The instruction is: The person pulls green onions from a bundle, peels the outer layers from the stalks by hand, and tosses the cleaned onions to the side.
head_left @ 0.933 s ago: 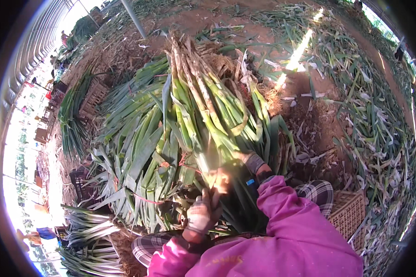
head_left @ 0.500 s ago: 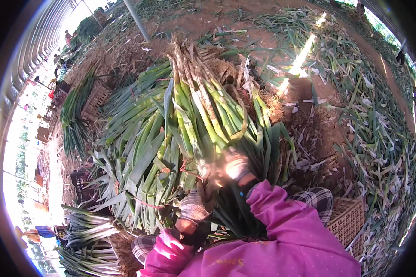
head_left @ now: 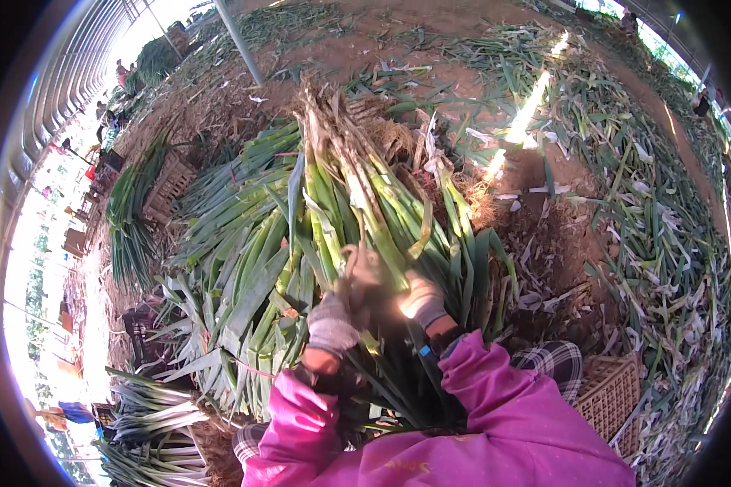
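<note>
A large bunch of long green onions point(head_left: 325, 187) lies in front of me, with brown, dry stalk ends pointing away and broad green leaves toward my lap. In a pale work glove, my right hand point(head_left: 424, 300) is closed around a thick green stalk at the near side of the bunch. My left hand point(head_left: 335, 318), gloved too, reaches up beside it against the onion stalks. Its fingers are smeared by motion, so what they hold is hidden. Dark leaves hang down between my forearms.
More green onions point(head_left: 244, 300) are heaped at the left, with white-stalked bundles point(head_left: 158, 414) at the lower left. A tan plastic crate point(head_left: 609, 385) stands by my right knee, another crate point(head_left: 170, 185) at the far left. Leaf scraps point(head_left: 658, 243) litter the ground at the right.
My left hand has moved up and away from me along the stalks. The right hand has shifted slightly nearer and to the right, still at the stalk.
</note>
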Tool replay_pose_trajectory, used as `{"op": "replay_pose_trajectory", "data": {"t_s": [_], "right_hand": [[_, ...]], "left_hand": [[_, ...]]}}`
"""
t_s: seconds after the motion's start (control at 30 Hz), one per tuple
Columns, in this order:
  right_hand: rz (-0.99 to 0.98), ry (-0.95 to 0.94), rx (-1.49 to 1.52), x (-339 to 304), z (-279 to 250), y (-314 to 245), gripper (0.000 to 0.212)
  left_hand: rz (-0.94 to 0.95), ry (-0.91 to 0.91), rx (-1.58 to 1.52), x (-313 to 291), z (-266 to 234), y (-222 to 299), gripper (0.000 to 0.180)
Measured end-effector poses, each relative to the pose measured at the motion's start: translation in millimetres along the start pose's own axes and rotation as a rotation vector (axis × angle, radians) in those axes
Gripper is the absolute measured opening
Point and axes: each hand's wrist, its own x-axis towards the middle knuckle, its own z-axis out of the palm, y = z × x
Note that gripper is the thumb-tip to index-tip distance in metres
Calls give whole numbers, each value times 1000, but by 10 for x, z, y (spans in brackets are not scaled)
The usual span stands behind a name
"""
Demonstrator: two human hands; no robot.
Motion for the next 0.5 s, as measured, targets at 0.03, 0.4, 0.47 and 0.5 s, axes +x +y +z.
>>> {"op": "replay_pose_trajectory", "data": {"t_s": [0.03, 0.4, 0.47, 0.5], "right_hand": [[37, -38, 4, -63, 41, 2, 54], [74, -13, 121, -605, 81, 277, 46], [86, -39, 117, -639, 111, 293, 48], [96, -71, 114, -659, 146, 278, 49]], "left_hand": [[-13, 1, 9, 138, -70, -19, 52], [-87, 15, 144, 1378, -413, 112, 50], [-77, -29, 152, 1428, -561, 172, 50], [-79, -47, 159, 1394, -643, 165, 50]]}}
